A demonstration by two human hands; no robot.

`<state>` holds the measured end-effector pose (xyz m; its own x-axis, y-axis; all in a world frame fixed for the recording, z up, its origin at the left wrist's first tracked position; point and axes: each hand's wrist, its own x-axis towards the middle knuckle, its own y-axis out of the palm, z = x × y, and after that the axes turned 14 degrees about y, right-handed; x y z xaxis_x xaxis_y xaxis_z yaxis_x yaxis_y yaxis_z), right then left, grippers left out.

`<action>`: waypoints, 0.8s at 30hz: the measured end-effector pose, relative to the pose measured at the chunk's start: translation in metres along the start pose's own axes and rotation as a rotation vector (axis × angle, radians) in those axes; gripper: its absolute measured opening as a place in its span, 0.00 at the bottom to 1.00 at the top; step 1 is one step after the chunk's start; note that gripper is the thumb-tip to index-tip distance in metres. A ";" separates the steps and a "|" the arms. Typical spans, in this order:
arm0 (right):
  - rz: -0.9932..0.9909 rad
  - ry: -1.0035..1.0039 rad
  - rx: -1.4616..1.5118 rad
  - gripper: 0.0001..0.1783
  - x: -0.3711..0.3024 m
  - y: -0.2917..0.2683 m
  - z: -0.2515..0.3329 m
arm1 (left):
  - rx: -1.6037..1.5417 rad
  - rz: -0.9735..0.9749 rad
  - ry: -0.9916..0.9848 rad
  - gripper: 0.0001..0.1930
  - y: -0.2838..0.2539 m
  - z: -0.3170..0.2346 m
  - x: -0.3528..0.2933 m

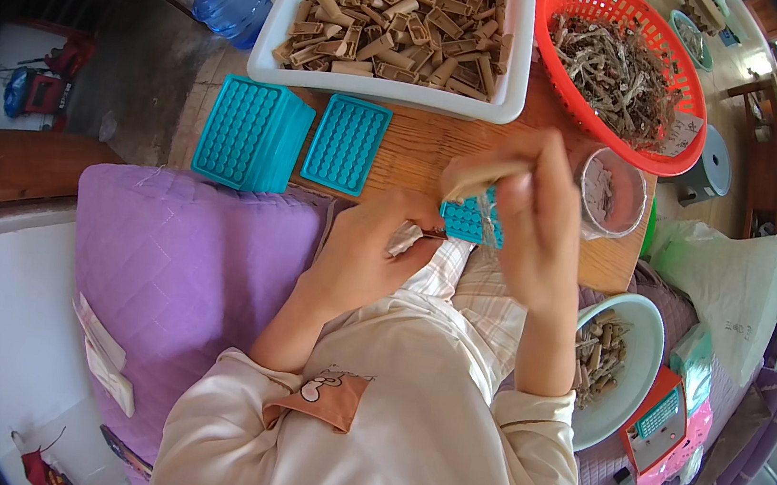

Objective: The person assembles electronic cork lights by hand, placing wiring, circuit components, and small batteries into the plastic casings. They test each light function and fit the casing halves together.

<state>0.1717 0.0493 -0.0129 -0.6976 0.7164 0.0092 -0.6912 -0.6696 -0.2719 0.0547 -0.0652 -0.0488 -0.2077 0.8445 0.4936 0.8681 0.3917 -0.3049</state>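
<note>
My right hand (534,226) is raised over the table's near edge, its fingers closed on a tan, tube-like piece (487,179). A thin, pale, silvery strip (487,220) hangs just below that piece; what it is I cannot make out. Behind it lies a small teal tray with rows of round cells (460,218), partly covered by the hand. Close to my lap, my left hand (364,249) pinches its thumb and fingers together around something small and thin, mostly hidden.
A white tub (265,61) heaped with tan pieces stands at the back, beside a red colander (691,152) of dry grey-brown shreds. Stacked teal trays (243,135) and a single teal tray (347,145) lie left. A clear round container (638,199) and a pale green basin (647,368) are right.
</note>
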 end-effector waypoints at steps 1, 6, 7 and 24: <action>-0.002 0.004 0.003 0.07 -0.010 0.004 -0.001 | 0.076 0.074 0.006 0.13 0.001 -0.005 0.001; -0.220 0.081 -0.100 0.05 -0.042 0.017 -0.022 | -0.028 0.266 -0.080 0.14 0.014 -0.009 0.004; -0.250 0.151 -0.077 0.05 -0.046 0.018 -0.024 | -0.095 0.312 -0.066 0.14 0.016 -0.009 0.002; -0.377 0.493 0.920 0.09 -0.063 0.049 -0.058 | -0.692 -0.409 -0.091 0.15 0.056 0.008 -0.011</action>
<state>0.1931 -0.0175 -0.0825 -0.4026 0.7675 -0.4988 -0.8626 -0.1357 0.4874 0.1021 -0.0496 -0.0776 -0.5792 0.7213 0.3800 0.7916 0.3863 0.4734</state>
